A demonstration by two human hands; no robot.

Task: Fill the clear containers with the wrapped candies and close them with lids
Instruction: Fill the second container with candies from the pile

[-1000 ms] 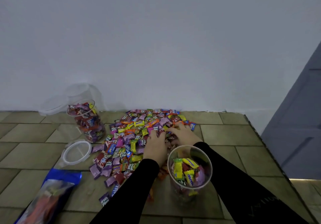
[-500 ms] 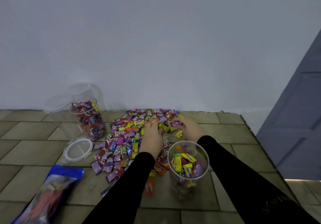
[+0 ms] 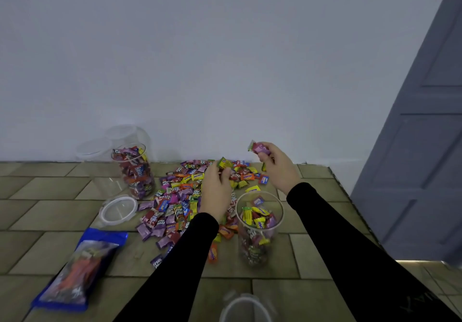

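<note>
A heap of wrapped candies point(image 3: 180, 196) in many colours lies on the tiled floor near the wall. Just right of it stands an open clear container point(image 3: 258, 224), partly filled with candies. My left hand point(image 3: 216, 189) is raised over the heap and grips a few candies, a yellow-green one showing at its fingertips. Above and behind the container, my right hand point(image 3: 277, 166) holds a pink candy and some others. A second clear container point(image 3: 133, 169), nearly full and without a lid, stands at the left by the wall. A clear lid point(image 3: 118, 210) lies flat beside it.
More clear containers point(image 3: 110, 141), empty, stand against the wall behind the full one. A blue candy bag point(image 3: 80, 269) lies at the lower left. Another lid point(image 3: 246, 308) shows blurred at the bottom edge. A grey door point(image 3: 420, 146) is at the right.
Both hands have lifted off the candy heap with candies in them. The right hand rose higher and moved right, above the open container.
</note>
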